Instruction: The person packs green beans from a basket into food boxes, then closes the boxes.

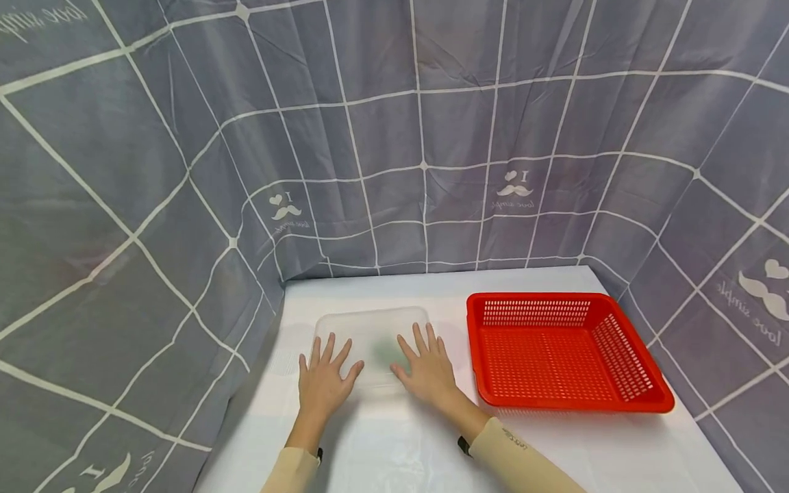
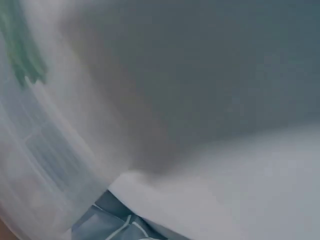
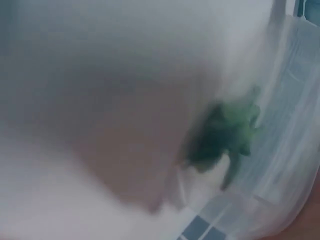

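Note:
A translucent plastic box [image 1: 364,325] lies on the white table, with a blurred green patch [image 1: 387,352] showing through it. My left hand [image 1: 323,383] rests at its front left part, fingers straight and spread. At the front right part is my right hand [image 1: 429,370], palm down with the fingers spread too. Through the box wall [image 3: 292,110] in the right wrist view, a leafy green thing [image 3: 235,130] shows; its kind is unclear. The left wrist view has green strands [image 2: 22,45] behind the clear plastic [image 2: 60,155]. Whether the palms touch the box or the table is hard to tell.
A red perforated plastic basket [image 1: 548,356] stands on the right of the white table [image 1: 382,452], close to the right forearm. Grey curtains [image 1: 456,137] with white grid lines enclose the table at the back and both sides.

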`<state>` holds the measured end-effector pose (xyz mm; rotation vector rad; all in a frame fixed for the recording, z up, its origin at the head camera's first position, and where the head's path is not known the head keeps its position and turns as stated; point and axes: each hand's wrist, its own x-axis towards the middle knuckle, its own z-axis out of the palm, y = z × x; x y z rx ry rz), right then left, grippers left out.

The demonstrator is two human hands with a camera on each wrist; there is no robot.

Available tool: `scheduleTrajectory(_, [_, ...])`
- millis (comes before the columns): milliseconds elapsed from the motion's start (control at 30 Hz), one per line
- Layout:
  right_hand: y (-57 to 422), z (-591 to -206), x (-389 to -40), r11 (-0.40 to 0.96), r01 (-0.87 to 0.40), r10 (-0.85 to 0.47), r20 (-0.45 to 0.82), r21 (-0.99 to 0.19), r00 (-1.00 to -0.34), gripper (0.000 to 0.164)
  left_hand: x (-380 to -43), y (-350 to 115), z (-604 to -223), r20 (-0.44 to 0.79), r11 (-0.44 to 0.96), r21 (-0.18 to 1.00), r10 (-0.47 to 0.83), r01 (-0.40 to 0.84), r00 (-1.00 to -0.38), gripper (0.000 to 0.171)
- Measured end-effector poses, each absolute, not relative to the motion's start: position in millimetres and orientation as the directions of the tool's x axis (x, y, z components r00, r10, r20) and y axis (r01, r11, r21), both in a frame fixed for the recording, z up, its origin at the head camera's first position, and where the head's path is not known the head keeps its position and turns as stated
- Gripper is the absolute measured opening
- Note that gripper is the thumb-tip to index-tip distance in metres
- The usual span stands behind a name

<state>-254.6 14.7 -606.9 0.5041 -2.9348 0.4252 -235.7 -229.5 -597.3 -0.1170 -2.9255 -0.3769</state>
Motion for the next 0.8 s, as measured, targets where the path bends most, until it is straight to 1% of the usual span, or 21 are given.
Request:
scheduleTrajectory(67, [15.5,-612.3,-244.1,0.908,-0.343,-0.298,0.207,-0.239,-0.932,0.063,-227.2,-228.9,-603.0,0.233,0.970,0.216,0.057,0.108,-0.971,0.064])
scheduleTrajectory(167, [15.2,-619.2,-233.9,0.916,-0.335,-0.276,0.258,-0.222,-0.926,0.059,-218.3,-227.9,-608.0,0.252,0.977,0.186,0.056,0.105,-0.966,0.060])
scheduleTrajectory(300, [13.3,-625.6,-229.5,0.918,-0.336,-0.261,0.318,-0.211,-0.912,0.056,-214.5,-228.7,-610.5,0.241,0.979,0.182,0.046,0.092,-0.970,0.058])
scheduleTrajectory(400, [11.2,-625.8,-231.4,0.916,-0.335,-0.257,0.317,-0.219,-0.913,0.056,-217.9,-230.7,-609.1,0.226,0.976,0.195,0.048,0.093,-0.973,0.058])
scheduleTrajectory(533, [8.8,-620.8,-237.8,0.918,-0.329,-0.268,0.264,-0.221,-0.926,0.057,-227.7,-233.1,-603.0,0.185,0.974,0.205,0.062,0.100,-0.981,0.057])
scheduleTrajectory(667, [8.1,-613.4,-245.0,0.914,-0.325,-0.296,0.147,-0.242,-0.944,0.060,-239.3,-229.9,-586.9,0.102,0.981,0.176,0.063,0.081,-0.993,0.055])
scheduleTrajectory(733, [8.5,-603.6,-252.5,0.912,-0.307,-0.296,0.080,-0.274,-0.952,0.062,-251.1,-225.8,-574.6,0.062,0.983,0.169,0.064,0.073,-0.996,0.056])
scheduleTrajectory(800, [10.9,-590.4,-264.5,0.913,-0.285,-0.286,0.039,-0.294,-0.957,0.064,-268.2,-220.8,-560.8,0.039,0.982,0.174,0.066,0.072,-0.997,0.059])
